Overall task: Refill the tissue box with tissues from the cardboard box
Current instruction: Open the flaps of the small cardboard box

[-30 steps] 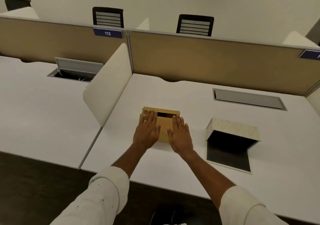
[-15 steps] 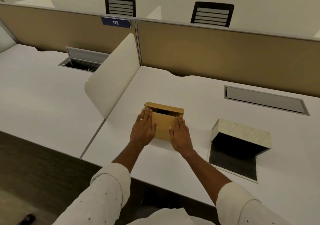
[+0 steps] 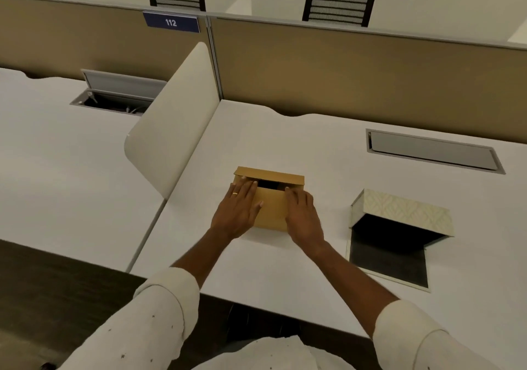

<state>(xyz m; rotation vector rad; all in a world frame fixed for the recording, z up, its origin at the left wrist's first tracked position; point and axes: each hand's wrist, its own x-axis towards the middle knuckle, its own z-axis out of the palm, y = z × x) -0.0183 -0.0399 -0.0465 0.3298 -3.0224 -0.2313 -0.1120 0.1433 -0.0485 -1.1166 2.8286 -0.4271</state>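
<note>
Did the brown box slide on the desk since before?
Cannot tell. The camera itself moved; the cardboard box sits about as far from the open tissue box as before, with both hands still flat on it.

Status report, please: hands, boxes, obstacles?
Both hands, left and right, flat on cardboard box, flaps barely open. Tissue box open, right side. Nothing blocking.

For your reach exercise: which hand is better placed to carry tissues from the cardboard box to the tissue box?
Probably the right hand. Both rest flat on the cardboard box, but the open tissue box lies to its right, so the left hand would have to cross over.
</note>
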